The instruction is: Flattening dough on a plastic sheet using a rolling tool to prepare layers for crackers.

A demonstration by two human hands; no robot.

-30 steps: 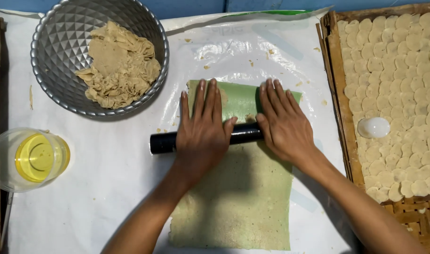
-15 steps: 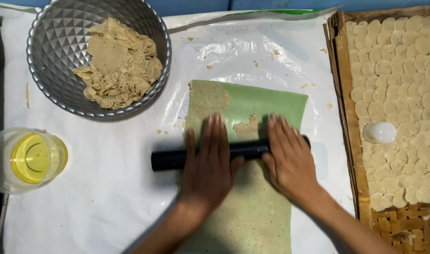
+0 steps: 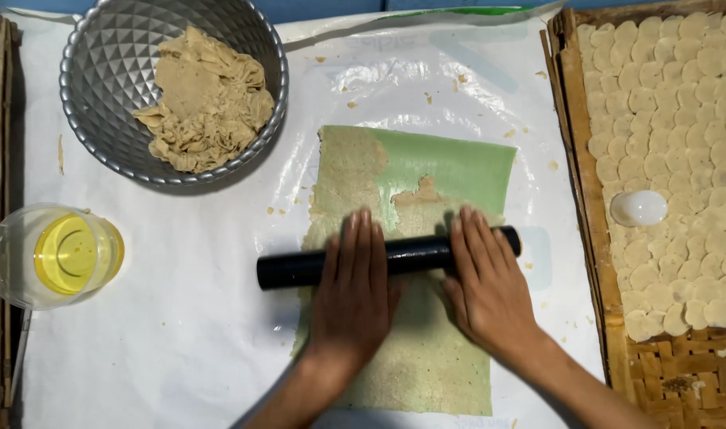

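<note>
green plastic sheet lies in the middle of the white table cover, and a thin layer of beige dough is spread on it from the near edge up to about the middle; on the far part the dough reaches only along the left side and in one small patch, the rest is bare green. across this sheet lies the black rolling pin, nearly level, its right end a little farther away than its left end.

both hands are laid flat on top of the pin, palms down. the left hand presses on the middle of the pin, fingers straight and close together, pointing away from the person. the right hand presses just beside it, on the right part of the pin, fingers also straight and only slightly spread. no finger is curled around the pin; the hands rest on it from above and grasp nothing. both forearms come in from the near edge.

at the left, near the edge, stands a clear plastic container with a yellow round thing inside. at the right is a woven bamboo tray covered with many small pale dough discs, and a white egg-shaped thing lies on them. farthest, at the upper left, a faceted metal bowl holds crumpled beige dough scraps.
</note>
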